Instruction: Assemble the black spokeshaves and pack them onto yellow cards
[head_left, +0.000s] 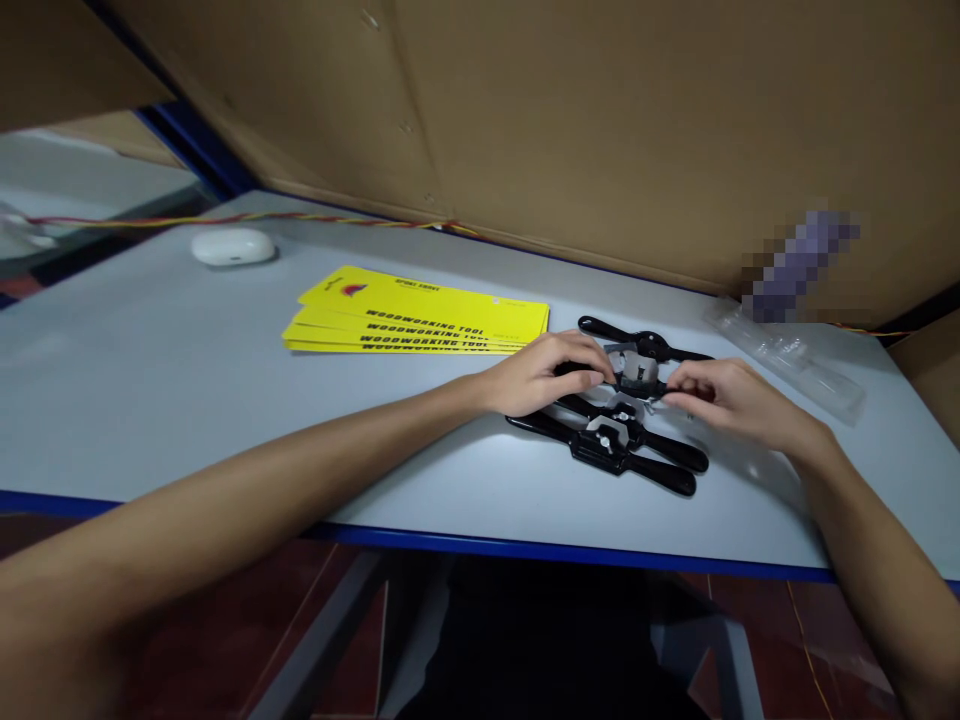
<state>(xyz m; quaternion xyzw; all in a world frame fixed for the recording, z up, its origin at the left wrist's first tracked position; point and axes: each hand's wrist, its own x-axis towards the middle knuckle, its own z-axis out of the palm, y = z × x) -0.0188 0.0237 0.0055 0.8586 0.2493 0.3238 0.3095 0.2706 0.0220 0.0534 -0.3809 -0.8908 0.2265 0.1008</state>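
Both my hands are at a black spokeshave (639, 374) with a grey metal blade part, in the middle of a row. My left hand (546, 368) has its fingers closed on the left handle. At the other end, the thumb and fingers of my right hand (739, 398) pinch the right handle, which they mostly cover. Behind it lies another spokeshave (651, 346), showing no bright blade. Two more lie nearer me: one (671, 448) partly overlapped, the nearest (600, 448) in full view, both with silvery blades and screws.
Fanned yellow cards (420, 310) printed "WOODWORKING TOOL" lie left of the tools. A white rounded case (234, 246) sits farther left. Clear plastic packaging (795, 365) is at the right, near a blurred-out purple object (799, 265). A cardboard wall (600, 150) bounds the table's back.
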